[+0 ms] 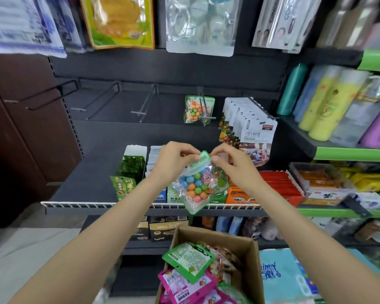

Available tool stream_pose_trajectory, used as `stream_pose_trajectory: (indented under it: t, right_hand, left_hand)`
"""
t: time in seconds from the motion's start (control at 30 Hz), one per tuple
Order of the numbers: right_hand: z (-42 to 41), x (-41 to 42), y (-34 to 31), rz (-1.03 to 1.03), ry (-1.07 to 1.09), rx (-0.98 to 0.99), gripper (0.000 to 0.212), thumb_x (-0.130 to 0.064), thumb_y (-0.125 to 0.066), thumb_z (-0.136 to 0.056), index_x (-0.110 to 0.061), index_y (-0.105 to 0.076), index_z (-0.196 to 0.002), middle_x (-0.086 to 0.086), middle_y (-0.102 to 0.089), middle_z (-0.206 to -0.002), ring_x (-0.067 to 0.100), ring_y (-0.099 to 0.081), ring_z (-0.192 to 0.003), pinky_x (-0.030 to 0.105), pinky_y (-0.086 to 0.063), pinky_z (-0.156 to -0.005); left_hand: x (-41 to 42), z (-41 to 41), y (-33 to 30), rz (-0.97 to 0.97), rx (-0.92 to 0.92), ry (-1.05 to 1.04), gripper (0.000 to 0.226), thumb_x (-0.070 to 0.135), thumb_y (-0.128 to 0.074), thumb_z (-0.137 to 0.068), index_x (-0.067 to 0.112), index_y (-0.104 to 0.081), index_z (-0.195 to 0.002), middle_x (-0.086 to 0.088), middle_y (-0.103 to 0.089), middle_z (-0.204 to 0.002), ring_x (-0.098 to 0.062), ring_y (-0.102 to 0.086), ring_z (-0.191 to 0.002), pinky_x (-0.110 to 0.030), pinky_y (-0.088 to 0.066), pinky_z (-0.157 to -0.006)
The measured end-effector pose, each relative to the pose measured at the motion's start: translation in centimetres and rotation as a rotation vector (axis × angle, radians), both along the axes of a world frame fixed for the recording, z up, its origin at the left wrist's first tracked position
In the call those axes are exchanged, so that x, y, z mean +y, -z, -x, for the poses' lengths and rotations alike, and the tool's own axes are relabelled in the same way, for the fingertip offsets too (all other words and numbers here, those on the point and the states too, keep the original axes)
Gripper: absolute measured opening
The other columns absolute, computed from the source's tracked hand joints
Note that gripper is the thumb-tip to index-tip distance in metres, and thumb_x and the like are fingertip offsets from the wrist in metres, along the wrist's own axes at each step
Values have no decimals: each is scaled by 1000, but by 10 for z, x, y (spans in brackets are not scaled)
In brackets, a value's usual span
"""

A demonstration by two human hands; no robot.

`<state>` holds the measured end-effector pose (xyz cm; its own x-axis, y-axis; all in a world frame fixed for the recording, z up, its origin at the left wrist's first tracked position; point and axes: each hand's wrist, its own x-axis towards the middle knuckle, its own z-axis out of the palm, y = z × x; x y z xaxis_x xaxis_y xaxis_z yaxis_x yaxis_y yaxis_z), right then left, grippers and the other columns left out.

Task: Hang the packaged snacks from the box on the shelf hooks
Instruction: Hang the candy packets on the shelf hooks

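A clear green-topped candy packet full of coloured balls hangs between both hands in front of the shelf. My left hand pinches its top edge on the left and my right hand pinches the top on the right. Below, the cardboard box holds several green and pink packets. One matching candy packet hangs on a shelf hook on the dark back panel. To its left, empty hooks stick out.
White chocolate pouches hang on the hook to the right. A wire-edged shelf below the hooks carries boxed snacks. Large bags hang above. Bottles stand on green shelves at right. A brown cabinet is at left.
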<state>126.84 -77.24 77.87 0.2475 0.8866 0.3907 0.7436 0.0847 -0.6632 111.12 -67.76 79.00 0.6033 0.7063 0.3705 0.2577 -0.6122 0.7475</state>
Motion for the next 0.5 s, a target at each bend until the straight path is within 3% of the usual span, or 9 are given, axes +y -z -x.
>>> stream_pose_trajectory:
  t: [0.07,0.2,0.27,0.33,0.43,0.5]
  right_hand:
    - [-1,8,1,-7,24,32,14,-34,-66,-84,-21,-61,-84,-14,-62,-84,3,-57,-84,28,-42,-74]
    - [-5,26,0,-59,44,116,19,-24,-72,-80,-15,-59,-69,-12,-58,-73,-2,-54,-73,20,-40,-69]
    - [-7,36,0,-40,35,130,21,-18,-69,-83,-15,-54,-69,-13,-56,-73,0,-52,-73,17,-38,-68]
    - [-13,44,1,-49,75,170,23,-14,-64,-87,-14,-48,-70,-7,-52,-70,6,-50,-67,18,-39,-64]
    - [-28,52,-1,-94,178,294,26,-15,-57,-92,-16,-42,-71,3,-51,-70,11,-48,-65,23,-37,-60]
    - [-34,58,-5,-109,210,357,26,-15,-55,-93,-18,-41,-71,2,-50,-71,7,-48,-64,20,-36,-59]
  left_hand:
    - [3,-6,-3,-34,28,3,9,16,-70,-83,13,-75,-89,6,-69,-79,2,-59,-71,-3,-41,-65]
    - [11,-16,-4,-37,57,-25,16,18,-72,-81,17,-73,-97,5,-70,-77,6,-58,-68,0,-40,-66]
    - [17,-16,-4,6,17,-49,24,16,-74,-80,17,-71,-104,3,-71,-74,6,-60,-68,-4,-44,-70]
    - [25,-13,-4,0,16,-124,18,17,-73,-80,14,-74,-97,2,-71,-74,2,-59,-69,-14,-45,-77]
    - [40,-2,-4,-54,-3,-279,7,16,-69,-84,11,-75,-83,8,-64,-67,-1,-54,-63,-2,-35,-67]
    - [49,3,-3,-90,23,-363,10,14,-65,-87,9,-74,-85,4,-66,-72,-2,-53,-62,-4,-35,-61]
